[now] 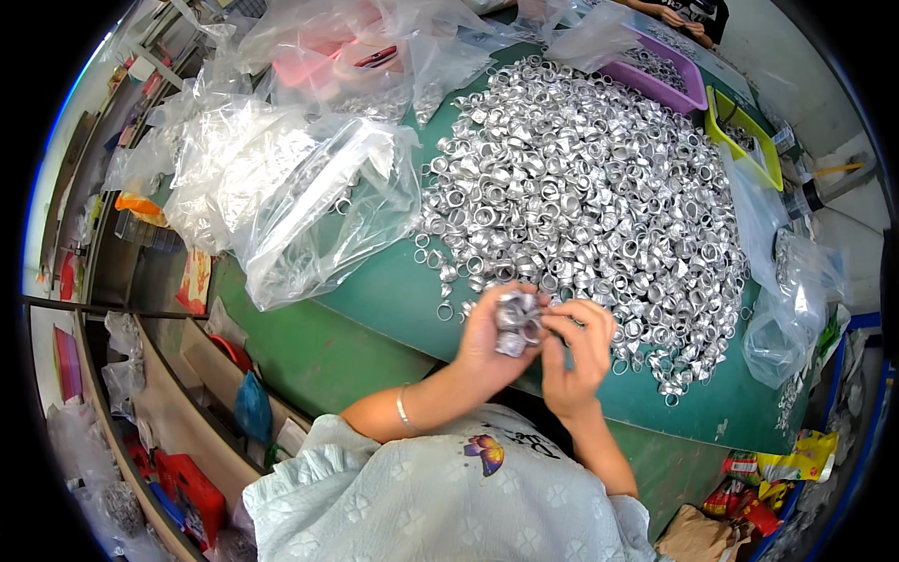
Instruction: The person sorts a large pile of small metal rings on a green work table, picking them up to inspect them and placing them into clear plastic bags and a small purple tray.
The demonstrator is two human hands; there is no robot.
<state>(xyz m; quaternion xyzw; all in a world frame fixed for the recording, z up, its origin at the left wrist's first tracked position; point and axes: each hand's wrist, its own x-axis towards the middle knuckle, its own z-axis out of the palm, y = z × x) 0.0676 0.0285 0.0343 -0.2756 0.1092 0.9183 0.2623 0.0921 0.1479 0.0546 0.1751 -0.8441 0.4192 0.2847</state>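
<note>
Several silver metal rings point(513, 323) are bunched in my left hand point(480, 339), held up just off the near edge of the table. The fingers of my right hand point(578, 351) are bent together at the right side of the bunch, and its fingertips touch a ring there. Whether the right fingers grip one ring of their own is hard to make out. Beyond both hands spreads a big heap of similar silver rings point(581, 178), with a few loose ones at its near edge. A bracelet point(403, 410) circles my left wrist.
The green table point(375, 309) carries clear plastic bags point(318, 215) at left. A purple basket point(688, 80) and a yellow-green basket point(763, 155) stand far right. Another person's hands point(682, 21) show at the far edge. Shelves point(178, 375) line the left; packets point(805, 457) lie lower right.
</note>
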